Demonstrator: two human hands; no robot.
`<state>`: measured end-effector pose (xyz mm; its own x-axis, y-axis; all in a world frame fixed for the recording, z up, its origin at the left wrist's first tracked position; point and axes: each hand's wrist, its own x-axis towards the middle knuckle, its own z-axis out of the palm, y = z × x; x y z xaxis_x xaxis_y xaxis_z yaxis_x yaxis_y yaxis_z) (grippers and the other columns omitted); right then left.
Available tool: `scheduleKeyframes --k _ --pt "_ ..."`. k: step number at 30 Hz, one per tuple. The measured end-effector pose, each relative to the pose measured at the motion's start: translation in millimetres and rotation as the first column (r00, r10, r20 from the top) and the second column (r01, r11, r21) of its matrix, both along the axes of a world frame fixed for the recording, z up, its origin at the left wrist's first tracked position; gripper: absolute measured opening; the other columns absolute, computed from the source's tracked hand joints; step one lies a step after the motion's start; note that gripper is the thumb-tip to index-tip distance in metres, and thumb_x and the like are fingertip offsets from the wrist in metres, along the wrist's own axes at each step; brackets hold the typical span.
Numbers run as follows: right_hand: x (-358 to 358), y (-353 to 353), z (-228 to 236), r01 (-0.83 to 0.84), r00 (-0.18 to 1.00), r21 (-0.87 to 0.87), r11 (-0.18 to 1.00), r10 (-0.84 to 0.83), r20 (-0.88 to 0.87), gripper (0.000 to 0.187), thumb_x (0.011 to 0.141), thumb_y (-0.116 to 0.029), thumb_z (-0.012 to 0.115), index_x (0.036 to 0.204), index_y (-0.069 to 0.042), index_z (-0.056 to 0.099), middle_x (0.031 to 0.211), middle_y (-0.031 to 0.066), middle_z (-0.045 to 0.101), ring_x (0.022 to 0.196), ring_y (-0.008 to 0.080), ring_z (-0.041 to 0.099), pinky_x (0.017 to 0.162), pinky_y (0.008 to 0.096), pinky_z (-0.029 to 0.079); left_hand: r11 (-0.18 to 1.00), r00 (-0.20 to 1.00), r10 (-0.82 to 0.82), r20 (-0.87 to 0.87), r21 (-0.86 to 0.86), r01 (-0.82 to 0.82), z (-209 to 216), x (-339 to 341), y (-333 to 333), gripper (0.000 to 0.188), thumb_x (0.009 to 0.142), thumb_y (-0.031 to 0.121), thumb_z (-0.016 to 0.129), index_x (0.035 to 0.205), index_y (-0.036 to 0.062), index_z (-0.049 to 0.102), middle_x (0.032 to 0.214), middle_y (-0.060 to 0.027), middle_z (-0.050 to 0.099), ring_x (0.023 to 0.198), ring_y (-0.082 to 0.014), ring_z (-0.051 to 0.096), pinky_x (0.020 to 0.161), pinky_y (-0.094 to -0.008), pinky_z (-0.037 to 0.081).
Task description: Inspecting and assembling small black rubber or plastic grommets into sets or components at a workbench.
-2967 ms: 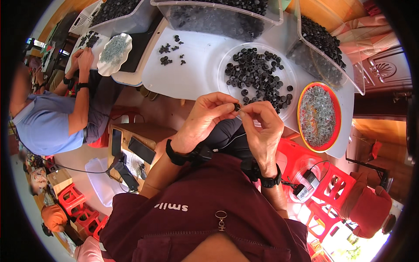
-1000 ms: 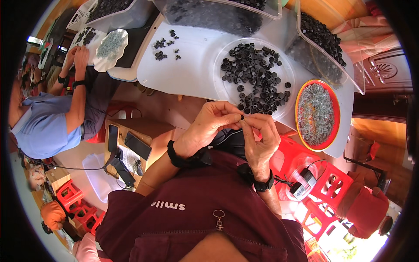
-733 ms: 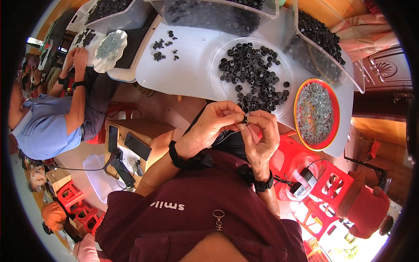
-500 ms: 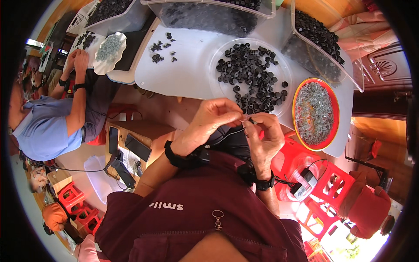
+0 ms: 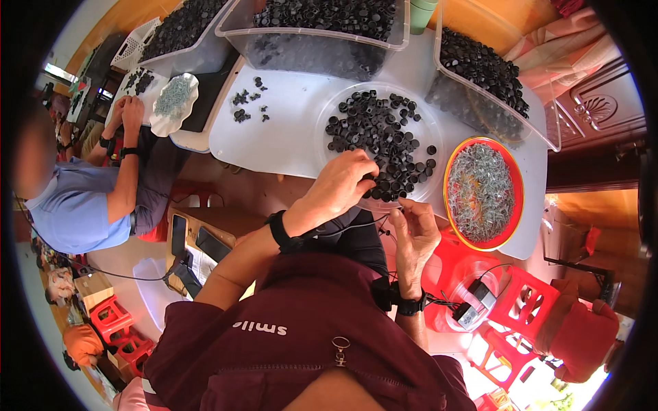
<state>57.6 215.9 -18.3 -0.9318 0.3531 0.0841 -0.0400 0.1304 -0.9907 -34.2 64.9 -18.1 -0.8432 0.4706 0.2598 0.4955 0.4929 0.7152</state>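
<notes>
My left hand (image 5: 340,181) reaches over the near left rim of a clear round tray (image 5: 325,154). Its curled fingers pinch at a small black plastic cap at the edge of a loose pile of black caps (image 5: 384,130). By the near rim of that tray, my right hand (image 5: 417,233) is raised with thumb and forefinger close together; what lies between them is too small to make out. To the right of the tray stands a red bowl with a yellow rim (image 5: 449,185), full of small clear and silvery pieces (image 5: 483,188).
Clear bins (image 5: 315,38) of black parts line the back of the white table (image 5: 288,130). A few black pieces (image 5: 241,97) lie at its left. A person in a blue shirt (image 5: 79,202) works at far left beside a white scalloped dish (image 5: 168,123). Red stools (image 5: 524,288) stand lower right.
My hands were together in front of the tray and have parted. The left has moved forward to the pile of caps; the right has dropped slightly. The view has shifted a little.
</notes>
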Motion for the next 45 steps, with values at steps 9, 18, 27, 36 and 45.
scheduleKeyframes --k 9,18,27,36,45 --pt "-2 1 -8 -0.008 1.0 0.046 0.999 0.009 -0.017 0.018 0.073 0.0 0.068 0.09 -0.002 0.064 0.076 0.0004 0.049 0.059 0.004 0.041 0.05 0.018 0.032 0.997 0.997 -0.05 0.051 0.057 0.047 4 -4 -8 0.019 0.07 0.0 0.067 0.086 0.004 0.057 0.08 -0.0069 0.056 0.069 -0.0212 0.053 0.063 -0.0317 0.044" --pt "-1 -3 -6 -0.013 1.0 -0.011 1.0 0.014 0.021 0.02 0.074 0.001 0.068 0.093 0.0 0.061 0.08 0.0008 0.053 0.063 0.0042 0.047 0.054 0.0169 0.037 0.742 0.763 -0.26 0.592 0.628 -0.234 30 -18 -24 0.014 0.076 -0.001 0.066 0.089 -0.0016 0.062 0.086 -0.0039 0.06 0.075 -0.0104 0.058 0.067 -0.0215 0.046" --pt "-14 -11 2 -0.111 0.994 -0.387 0.915 0.112 -0.019 0.018 0.073 0.01 0.065 0.088 0.002 0.061 0.095 0.0035 0.054 0.078 0.0098 0.058 0.071 0.0217 0.049 0.549 0.527 -0.55 0.648 0.756 -0.357 12 -9 -42 0.017 0.084 0.003 0.057 0.101 0.0013 0.059 0.095 -0.0083 0.062 0.083 -0.0168 0.063 0.076 -0.0255 0.051" --pt "-27 -25 34 -0.239 0.966 -0.536 0.81 0.255 -0.044 0.022 0.075 0.011 0.062 0.096 0.005 0.06 0.098 0.0079 0.055 0.082 0.0159 0.063 0.072 0.0256 0.053 0.478 0.474 -0.624 0.621 0.783 -0.398 17 12 -49 0.02 0.088 0.012 0.055 0.105 0.0019 0.056 0.099 -0.0104 0.06 0.089 -0.0126 0.057 0.079 -0.0251 0.047" --pt "-24 -35 38 -0.306 0.952 -0.497 0.812 0.277 -0.134 0.02 0.074 0.012 0.063 0.092 0.005 0.06 0.094 0.0058 0.055 0.082 0.0114 0.059 0.077 0.0238 0.05 0.489 0.582 -0.55 0.599 0.796 -0.358 29 19 -52 0.019 0.086 0.007 0.057 0.104 0.0023 0.057 0.102 -0.0105 0.059 0.095 -0.0164 0.057 0.083 -0.0283 0.047"
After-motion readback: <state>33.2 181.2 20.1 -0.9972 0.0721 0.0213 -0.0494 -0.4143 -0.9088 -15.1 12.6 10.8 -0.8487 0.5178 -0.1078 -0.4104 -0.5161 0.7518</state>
